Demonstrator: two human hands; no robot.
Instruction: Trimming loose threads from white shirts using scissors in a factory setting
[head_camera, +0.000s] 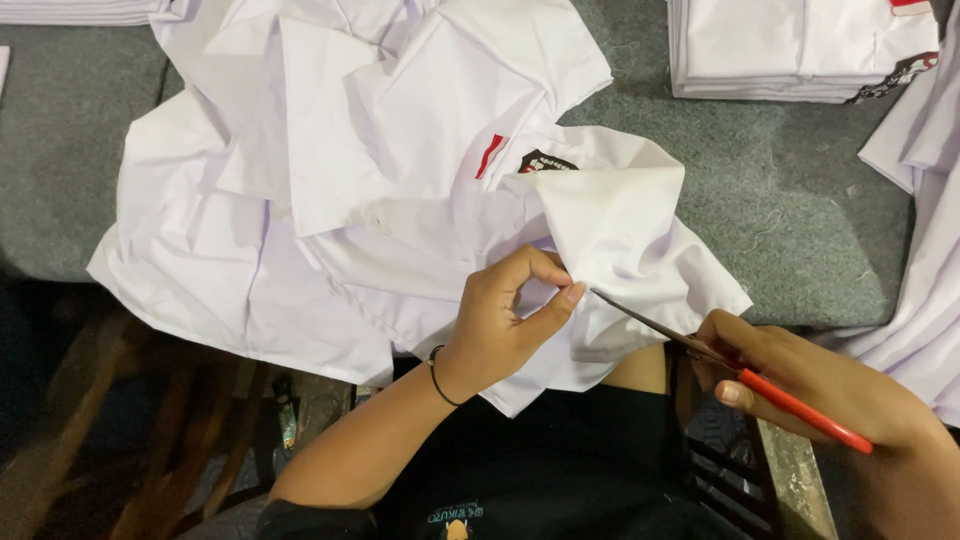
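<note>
My left hand (507, 318) pinches a fold of a white shirt (400, 200) near its sleeve, thumb and fingers closed on the cloth. A black band circles that wrist. My right hand (800, 380) grips orange-handled scissors (700, 350), whose blades point left and reach the pinched cloth just beside my left thumb. The shirt lies crumpled over the table's front edge, with a red-and-white patch (490, 155) and a black badge (547, 161) showing near its middle.
A grey felt-covered table (780, 200) holds the pile. A neat stack of folded white shirts (800, 50) sits at the back right. More white cloth (925, 230) hangs at the right edge. Wooden stool parts (150, 430) show below left.
</note>
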